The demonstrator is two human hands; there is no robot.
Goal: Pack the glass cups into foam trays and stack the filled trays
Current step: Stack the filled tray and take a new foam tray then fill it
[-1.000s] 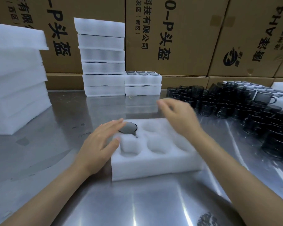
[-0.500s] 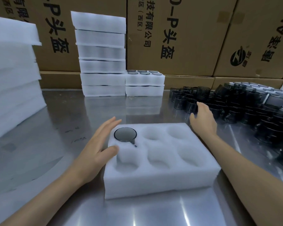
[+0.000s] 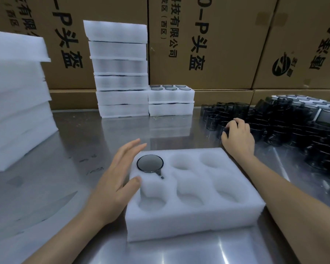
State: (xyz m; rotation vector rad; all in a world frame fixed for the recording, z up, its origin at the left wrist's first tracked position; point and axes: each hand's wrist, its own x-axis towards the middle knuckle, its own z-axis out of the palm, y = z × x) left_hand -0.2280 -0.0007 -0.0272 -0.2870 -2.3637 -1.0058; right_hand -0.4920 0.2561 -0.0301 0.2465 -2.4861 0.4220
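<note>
The right hand (image 3: 237, 136) is at the near edge of the crowd of loose dark smoked-glass cups (image 3: 278, 121) on the steel table (image 3: 69, 164), fingers curled over one dark glass cup (image 3: 226, 131) — a grip that looks begun, though the palm hides how fully it has closed. The left hand (image 3: 115, 180) lies flat and relaxed against the left side of the white six-pocket foam tray (image 3: 194, 216), thumb on its top edge, holding nothing. One seated cup (image 3: 150, 163) already fills the far-left pocket; five pockets gape. Filled white foam trays (image 3: 171, 100) are stacked at the back. The glass is probably smooth, brittle and fairly light — best taken round the body or by its handle, and kept from knocking its neighbours. The foam is soft and would slide easily unless steadied.
</note>
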